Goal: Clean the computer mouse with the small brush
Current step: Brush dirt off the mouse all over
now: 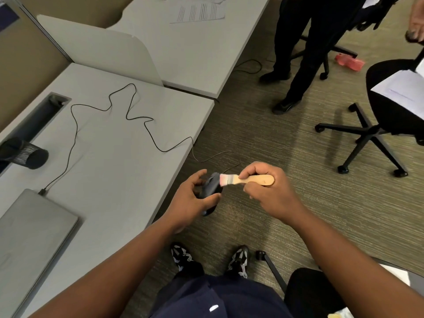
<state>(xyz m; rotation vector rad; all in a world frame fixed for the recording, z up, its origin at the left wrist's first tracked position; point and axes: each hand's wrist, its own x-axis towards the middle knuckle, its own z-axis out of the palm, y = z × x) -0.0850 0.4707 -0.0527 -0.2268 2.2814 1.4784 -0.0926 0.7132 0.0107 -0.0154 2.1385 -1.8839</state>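
**Brush bristles meeting the mouse, held off the desk edge**

The left hand [192, 198] is cupping a dark computer mouse [210, 188] from below and the side, fingers wrapping its body, and is holding it in the air just past the front edge of the grey desk [119, 143], above the carpet [263, 138]. The right hand [267, 191] is gripping the wooden handle of a small brush [247, 179], fingers closed around it, with the pale pinkish bristles lying against the upper end of the mouse. Motion blur is softening the bristles, so the exact spot of contact is hard to judge.

A thin black cable [128, 111] is snaking in loose bends across the desk and dropping over the edge toward the mouse; its other end is running to a plug at the closed grey laptop [32, 228] lying at the near left. A black mesh cup [25, 153] is lying on its side near a cable slot in the desktop. A white divider panel [98, 51] is separating this desk from the next one, where printed sheets [197, 12] are lying.

On the striped olive carpet a black office chair [376, 125] with papers on its seat is standing at the right, and another person in dark trousers [305, 49] is standing beyond it.
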